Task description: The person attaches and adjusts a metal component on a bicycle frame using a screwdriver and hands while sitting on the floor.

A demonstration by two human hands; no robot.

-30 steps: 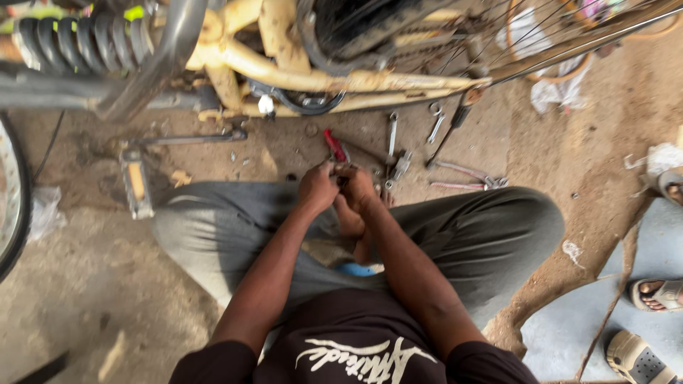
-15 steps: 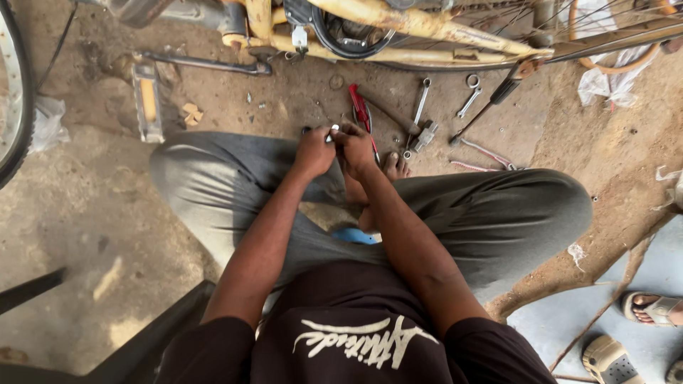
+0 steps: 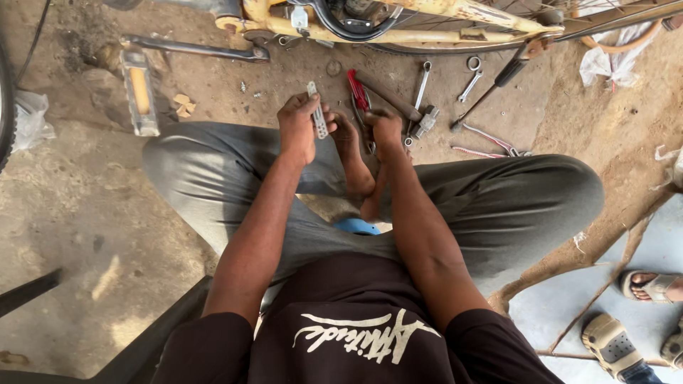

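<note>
Small flat metal strip (image 3: 317, 111), pale grey with holes along it, pinched upright in the left hand (image 3: 299, 128), fingers closed around its lower part. It stands clear of the ground, just above the person's knees.

Right hand (image 3: 384, 129) sits just right of the left, near a bare foot (image 3: 352, 160), fingers curled downward. Whether it grips anything I cannot tell; the fingertips are hidden.

Step in hand, by my reading: the strip is held up for a look or lined up with something at the right hand. A next move would likely call for bringing both hands together and keeping the strip steady between thumb and fingers.

Just beyond the hands, on the dirt floor (image 3: 78, 213): red-handled pliers (image 3: 358, 92), a hammer (image 3: 398, 103) lying slantwise, two spanners (image 3: 422, 85) side by side, a screwdriver with a dark handle (image 3: 498, 78) further right, more thin tools (image 3: 491, 142) right of that.

Beyond the left hand: a bicycle pedal (image 3: 139, 92) lying loose, a crank arm (image 3: 192, 48) next to it. Yellow bicycle frame (image 3: 441, 14) across the far edge.

No box or tray in view; tools lie loose. Only a white plastic bag (image 3: 605, 60) far right, contents not visible.

Another person's sandalled feet (image 3: 640, 313) well off to the right.
</note>
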